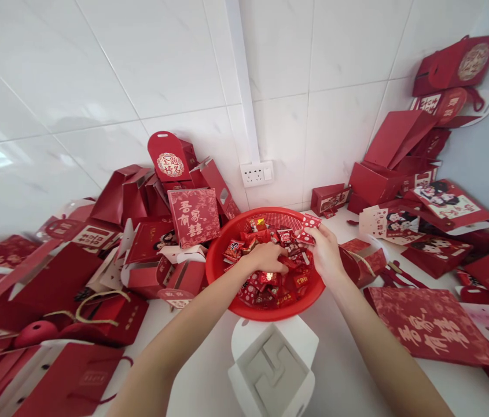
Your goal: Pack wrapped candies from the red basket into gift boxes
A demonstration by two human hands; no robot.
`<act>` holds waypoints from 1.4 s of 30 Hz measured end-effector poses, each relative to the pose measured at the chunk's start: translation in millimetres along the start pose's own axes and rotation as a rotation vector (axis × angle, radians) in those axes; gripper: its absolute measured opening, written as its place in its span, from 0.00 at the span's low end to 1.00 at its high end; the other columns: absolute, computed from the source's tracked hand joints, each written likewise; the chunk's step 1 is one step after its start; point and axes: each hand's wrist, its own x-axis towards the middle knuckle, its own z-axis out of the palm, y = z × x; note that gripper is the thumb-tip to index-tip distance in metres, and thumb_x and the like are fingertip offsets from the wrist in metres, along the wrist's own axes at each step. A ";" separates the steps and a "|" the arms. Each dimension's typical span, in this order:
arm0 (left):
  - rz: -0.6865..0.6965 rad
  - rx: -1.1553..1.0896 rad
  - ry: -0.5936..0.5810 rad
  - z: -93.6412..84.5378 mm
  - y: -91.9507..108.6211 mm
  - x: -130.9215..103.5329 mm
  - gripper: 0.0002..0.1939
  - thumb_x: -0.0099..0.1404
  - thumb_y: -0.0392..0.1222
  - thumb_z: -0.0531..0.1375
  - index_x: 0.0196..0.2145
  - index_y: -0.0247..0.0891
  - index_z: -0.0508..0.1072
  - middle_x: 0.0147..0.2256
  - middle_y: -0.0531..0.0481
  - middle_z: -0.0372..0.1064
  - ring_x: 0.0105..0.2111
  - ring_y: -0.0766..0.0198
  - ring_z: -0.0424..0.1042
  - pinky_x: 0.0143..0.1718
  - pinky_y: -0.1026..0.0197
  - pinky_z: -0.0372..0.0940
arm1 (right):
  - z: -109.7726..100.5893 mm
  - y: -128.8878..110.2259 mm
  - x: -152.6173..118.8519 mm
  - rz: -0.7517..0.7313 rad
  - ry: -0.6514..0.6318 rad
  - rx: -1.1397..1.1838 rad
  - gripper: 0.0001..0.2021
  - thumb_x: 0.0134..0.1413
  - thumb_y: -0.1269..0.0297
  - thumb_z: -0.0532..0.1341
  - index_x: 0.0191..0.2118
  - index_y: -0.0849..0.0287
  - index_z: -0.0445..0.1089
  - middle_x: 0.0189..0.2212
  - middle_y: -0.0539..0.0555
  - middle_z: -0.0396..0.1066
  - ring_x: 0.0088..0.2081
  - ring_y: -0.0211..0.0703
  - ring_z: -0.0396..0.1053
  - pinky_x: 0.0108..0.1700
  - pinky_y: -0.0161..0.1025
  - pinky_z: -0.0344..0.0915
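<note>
A red plastic basket with perforated sides holds many wrapped candies in red and gold. My left hand reaches into it, its fingers bent together among the candies; what they pinch is hidden. At the basket's right rim, my right hand grips a red candy packet with white dots between thumb and fingers. Just below the basket, between my forearms, stands an open white-lined box with its flaps spread and its folded bottom showing.
Red gift boxes crowd the left side, some with rope handles. More boxes are piled at the right against the wall. A flat red box lies by my right forearm. A socket is on the tiled wall behind.
</note>
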 end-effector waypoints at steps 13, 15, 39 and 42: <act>0.099 -0.361 0.498 1.5 -13.5 6.2 0.07 0.58 0.37 0.63 0.36 0.38 0.70 0.39 0.51 0.75 0.40 0.60 0.74 0.46 0.60 0.67 | 1.0 -0.8 0.5 -0.017 -0.017 0.009 0.09 0.36 0.61 0.67 0.28 0.56 0.73 0.23 0.48 0.75 0.26 0.43 0.73 0.27 0.37 0.68; 0.123 -0.375 0.549 1.4 -15.6 8.2 0.07 0.57 0.36 0.64 0.34 0.38 0.70 0.39 0.50 0.74 0.41 0.61 0.73 0.47 0.60 0.66 | 0.7 -0.8 0.6 -0.013 -0.015 0.008 0.09 0.36 0.60 0.67 0.28 0.56 0.73 0.23 0.48 0.75 0.27 0.44 0.74 0.27 0.37 0.67; 0.077 -0.038 0.294 9.7 -13.8 5.7 0.06 0.60 0.34 0.63 0.36 0.36 0.78 0.50 0.39 0.68 0.52 0.49 0.69 0.55 0.51 0.64 | 1.8 -1.4 -1.5 -0.003 -0.009 0.042 0.08 0.36 0.62 0.68 0.27 0.56 0.71 0.21 0.47 0.73 0.25 0.41 0.72 0.25 0.36 0.64; 0.276 -0.020 0.218 17.8 -2.0 5.8 0.10 0.60 0.31 0.61 0.39 0.40 0.80 0.49 0.44 0.72 0.52 0.54 0.70 0.55 0.57 0.64 | 1.5 -0.8 -1.2 -0.016 -0.010 0.045 0.08 0.36 0.62 0.67 0.26 0.56 0.71 0.21 0.46 0.72 0.26 0.41 0.71 0.27 0.36 0.66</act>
